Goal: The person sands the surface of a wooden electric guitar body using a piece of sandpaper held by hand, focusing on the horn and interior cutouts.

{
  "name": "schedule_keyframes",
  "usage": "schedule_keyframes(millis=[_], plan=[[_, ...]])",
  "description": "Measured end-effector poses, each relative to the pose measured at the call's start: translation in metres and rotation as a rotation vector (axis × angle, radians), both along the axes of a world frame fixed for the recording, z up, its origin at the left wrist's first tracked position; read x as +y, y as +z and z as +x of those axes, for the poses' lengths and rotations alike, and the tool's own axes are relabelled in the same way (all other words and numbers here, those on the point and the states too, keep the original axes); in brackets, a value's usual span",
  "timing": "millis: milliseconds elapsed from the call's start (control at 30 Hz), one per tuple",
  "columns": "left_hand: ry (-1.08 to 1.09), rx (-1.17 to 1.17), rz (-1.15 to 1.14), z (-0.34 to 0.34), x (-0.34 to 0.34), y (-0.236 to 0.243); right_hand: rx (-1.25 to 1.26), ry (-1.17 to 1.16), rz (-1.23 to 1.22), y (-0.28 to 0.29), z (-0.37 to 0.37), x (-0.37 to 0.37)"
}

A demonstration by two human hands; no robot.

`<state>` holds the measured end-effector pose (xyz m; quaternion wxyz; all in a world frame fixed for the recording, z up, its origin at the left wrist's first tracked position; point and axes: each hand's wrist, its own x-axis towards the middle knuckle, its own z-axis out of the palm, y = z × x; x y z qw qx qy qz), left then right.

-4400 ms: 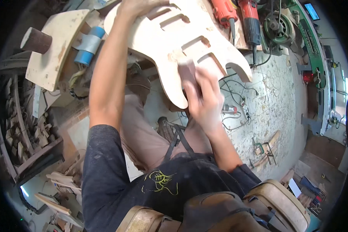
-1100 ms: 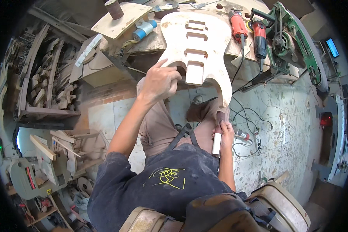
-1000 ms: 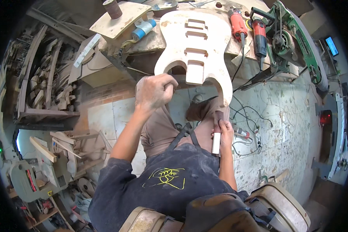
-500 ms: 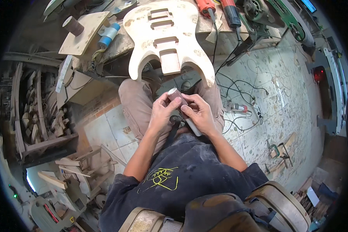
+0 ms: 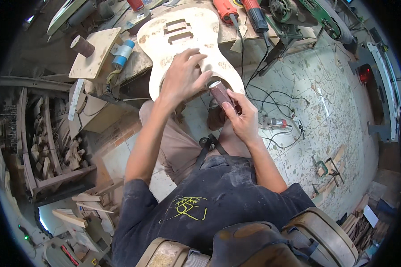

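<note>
A pale wooden guitar body (image 5: pixel 178 18) with routed cavities rests on the bench, its horned end toward me. My left hand (image 5: pixel 182 75) is over its near-middle, fingers apart and curved, holding nothing; whether the fingertips touch the wood I cannot tell. At the body's near right, my right hand (image 5: pixel 240 115) grips a short cylinder (image 5: pixel 219 92) with brown sandpaper round it and a white end on top. Its lower part is hidden by my fingers.
The bench (image 5: pixel 138 64) bears an orange power tool (image 5: pixel 223 11), a red-and-black tool (image 5: pixel 256 18), a blue cylinder (image 5: pixel 122 53) and a board (image 5: pixel 96 60). A green sanding machine (image 5: pixel 325 22) stands right. Cords (image 5: pixel 276 102) cross the floor; a wood-offcut rack (image 5: pixel 44 151) is left.
Half a second ago both hands held the sandpaper cylinder over my lap. My left hand has let go and moved forward onto or over the guitar body; my right hand has raised the cylinder toward it.
</note>
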<state>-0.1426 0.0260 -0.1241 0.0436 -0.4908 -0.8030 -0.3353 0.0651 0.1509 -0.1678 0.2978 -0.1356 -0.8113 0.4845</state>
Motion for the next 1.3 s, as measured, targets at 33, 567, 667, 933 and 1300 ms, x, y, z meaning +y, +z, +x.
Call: schedule_keyframes(millis=[33,567,667,933,1300], plan=[[-0.005,0.003,-0.005,-0.012,0.011,-0.003,0.003,-0.005,-0.005,0.0,-0.002,0.006],[0.119,0.094,0.107,-0.179,0.148,0.0,0.047,-0.189,-0.242,-0.004,-0.041,0.068],[0.266,-0.021,-0.048,-0.231,0.16,-0.011,0.066,-0.195,0.016,0.004,-0.05,0.065],[0.311,0.131,-0.286,-0.245,0.164,-0.025,-0.01,-0.161,0.226,0.006,-0.062,0.062],[0.366,0.178,-0.277,-0.242,0.161,-0.02,0.004,-0.151,0.297,0.007,-0.081,0.059]])
